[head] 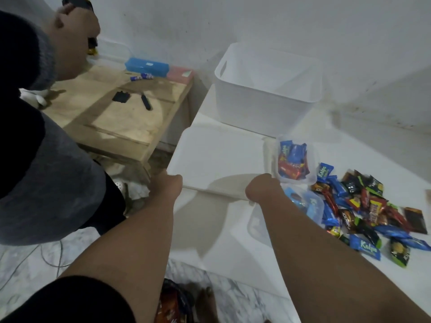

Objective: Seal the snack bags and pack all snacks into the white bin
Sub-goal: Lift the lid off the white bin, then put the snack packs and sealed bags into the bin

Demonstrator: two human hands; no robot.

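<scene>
Floor: pale marbled tiles point(28, 259) are seen at lower left and bottom centre of the frame.
Second person: a grey sleeve point(46, 178) fills the left edge.
Wooden table: a low wooden table point(121, 117) is set at upper left, bearing a blue case point(146, 64).
Left hand: the left hand point(166, 183) is closed on the near left edge of the white lid point(217, 157).
White surface: a white surface point(233, 248) is spread from centre to right; its left edge runs diagonally beside the tiles.
Right hand: the right hand point(262, 190) is clamped on the lid's near right edge.
White bin: the white bin point(268, 89) stands open at upper centre, against the wall point(303, 24).
Clear tub: a clear tub point(294, 160) holds some snacks, just right of the lid.
Snacks: loose wrapped snacks point(368, 210) are piled at right.
Open room: bare surface lies between the lid and the bin.
</scene>
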